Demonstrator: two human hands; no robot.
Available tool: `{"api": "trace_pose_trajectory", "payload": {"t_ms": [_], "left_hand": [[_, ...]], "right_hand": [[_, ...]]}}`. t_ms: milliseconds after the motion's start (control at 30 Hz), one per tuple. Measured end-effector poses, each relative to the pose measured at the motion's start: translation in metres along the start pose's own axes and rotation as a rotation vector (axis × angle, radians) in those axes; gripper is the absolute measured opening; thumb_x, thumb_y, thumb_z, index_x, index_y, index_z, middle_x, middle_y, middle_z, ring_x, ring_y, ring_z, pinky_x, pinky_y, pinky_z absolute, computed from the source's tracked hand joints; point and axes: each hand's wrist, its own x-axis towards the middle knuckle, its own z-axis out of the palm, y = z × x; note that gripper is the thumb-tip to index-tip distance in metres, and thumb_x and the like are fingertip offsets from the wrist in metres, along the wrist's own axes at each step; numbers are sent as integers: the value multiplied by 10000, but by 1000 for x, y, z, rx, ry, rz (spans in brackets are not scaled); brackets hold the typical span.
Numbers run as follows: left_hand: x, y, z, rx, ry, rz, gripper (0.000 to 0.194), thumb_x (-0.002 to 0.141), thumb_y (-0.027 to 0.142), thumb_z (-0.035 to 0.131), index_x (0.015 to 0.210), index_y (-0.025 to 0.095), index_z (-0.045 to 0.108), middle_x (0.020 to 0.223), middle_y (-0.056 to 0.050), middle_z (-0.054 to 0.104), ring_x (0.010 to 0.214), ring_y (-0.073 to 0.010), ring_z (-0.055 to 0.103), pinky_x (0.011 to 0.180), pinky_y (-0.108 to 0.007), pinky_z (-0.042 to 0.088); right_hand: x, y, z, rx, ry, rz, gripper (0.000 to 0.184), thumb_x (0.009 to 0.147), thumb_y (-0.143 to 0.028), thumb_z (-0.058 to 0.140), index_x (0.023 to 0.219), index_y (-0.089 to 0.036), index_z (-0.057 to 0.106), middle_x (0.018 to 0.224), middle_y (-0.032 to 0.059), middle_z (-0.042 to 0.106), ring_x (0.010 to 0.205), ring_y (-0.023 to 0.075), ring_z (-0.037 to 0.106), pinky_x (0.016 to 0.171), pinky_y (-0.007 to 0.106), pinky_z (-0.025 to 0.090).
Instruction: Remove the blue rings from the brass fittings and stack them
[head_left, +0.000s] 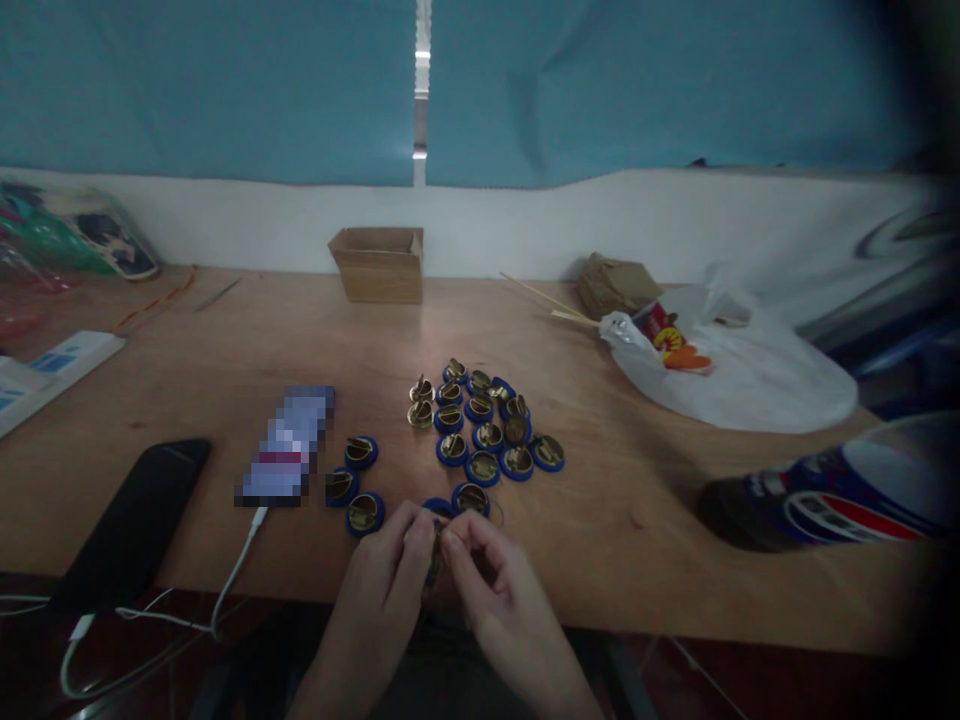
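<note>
My left hand (388, 565) and my right hand (491, 572) meet at the table's front edge, fingers closed. Between their fingertips is a small, dark, brass-coloured round clip piece (433, 562), seen edge-on and partly hidden; both hands pinch it. Just beyond my fingers lies a blue-rimmed round badge (470, 498) with a brass clip back. Several more such badges (482, 467) lie clustered behind it, clip sides up. Two bare brass clip backs (421, 414) sit at the cluster's left. A smaller group of badges (364, 513) rests left of my left hand.
To the left lie a phone with a lit, blurred screen (289, 445), a black phone (139, 515), white cables (240, 570) and a power strip (64, 365). A cardboard box (382, 270) stands at the back. Rightward are a plastic bag (780, 370) and a Pepsi bottle (817, 490) on its side.
</note>
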Motion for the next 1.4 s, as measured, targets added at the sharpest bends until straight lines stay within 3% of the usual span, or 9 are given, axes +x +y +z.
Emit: {"api": "trace_pose_trajectory", "payload": {"t_ms": [100,300,567,733,867,1067,1167,1400], "left_hand": [[-2,3,1,-22,13,-2,368,996,379,329,806,195,586,760,-27,646,688,-181,604,619,-257,449],[-6,-3,3,-31,162,48,300,934,407,464,872,213,685,855,-57,718,769,-213,652,675,-267,504],[-6,-2,2,-95,177,-23,397,941,485,434,960,187,696,823,-82,727,720,-222,667,613,-278,536],[-4,1,4,-156,157,-22,423,961,476,388,919,181,688,863,-81,724,800,-231,671,672,-293,545],[-7,1,6,-217,140,-53,426,967,492,375,999,178,661,939,-89,717,857,-237,668,642,-288,537],[-11,-3,7,-203,177,14,385,989,463,361,1093,203,626,1110,-75,679,1095,-235,602,876,-307,485],[-11,-6,2,-195,121,39,367,997,457,357,1144,227,602,1166,-58,657,1173,-218,561,982,-304,427],[-16,-6,-2,-347,121,16,363,986,457,391,1147,224,618,1184,-68,654,1113,-227,603,973,-315,456]], "right_hand": [[0,0,0,-2,-5,-5,384,941,-500,465,702,-199,454,619,-35,450,568,116,429,519,234,327],[0,1,-1,-19,-2,-33,368,952,-459,453,686,-208,422,618,-42,413,567,115,396,511,240,295],[0,-3,3,-134,6,-94,309,976,-334,393,692,-214,402,626,-47,399,568,115,381,513,247,280],[-3,-1,5,-227,45,-131,298,990,-308,370,709,-215,404,631,-47,423,564,113,411,505,246,277],[-3,-2,5,-215,52,-145,316,1002,-325,358,709,-215,402,631,-48,444,566,110,428,511,239,293],[-8,-8,0,-140,51,-173,305,999,-348,386,736,-208,450,646,-49,441,591,108,434,545,230,329],[-10,-12,-3,-170,22,-205,241,978,-303,423,768,-204,488,652,-55,393,586,110,394,535,234,313],[-7,-14,-5,-132,52,-170,78,908,-227,479,834,-218,502,654,-70,337,577,115,375,530,223,334]]}}
